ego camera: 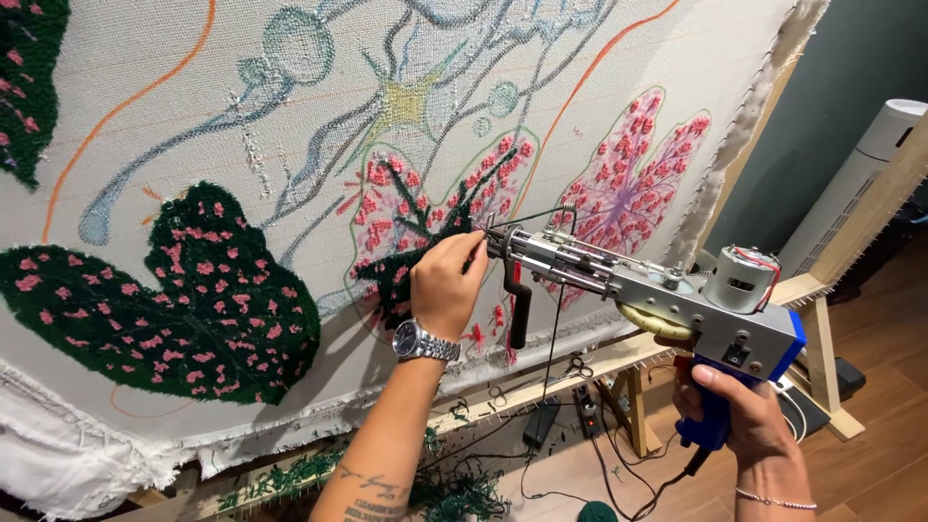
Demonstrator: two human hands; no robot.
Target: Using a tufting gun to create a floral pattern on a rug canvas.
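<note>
I am holding the grey metal tufting gun with its blue plastic handle (667,300) in front of the stretched pale backing cloth (145,145). My right hand (739,411) is clenching around the blue handle from below, low at the right of the view. My left hand (447,282), with a silver metal wristwatch (425,342) on the wrist, is pinching at the thin needle tip of the gun, fingertips (478,249) touching the front end where a dark strand of yarn is running; I cannot tell whether the fingers are gripping the yarn or the needle itself. The tip is sitting just at the cloth, over the half-filled pink and dark green leaf shape (435,213).

To the left, the finished dark green tufted leaf with pink spots (184,300) is lying well apart from the gun. To the right, the pink and purple leaf outline (633,174) is sitting near the cloth's frayed right edge (744,126), which is running along the light wooden frame (822,319). The cloth's lower edge is hanging loose and ragged over the frame's bottom rail. Beyond the right edge there is open room above the brown wooden floor (870,377), where black cables (599,464) are trailing and green yarn scraps (454,493) are lying below the rail. A white cylindrical tower appliance (860,164) is standing by the dark wall.
</note>
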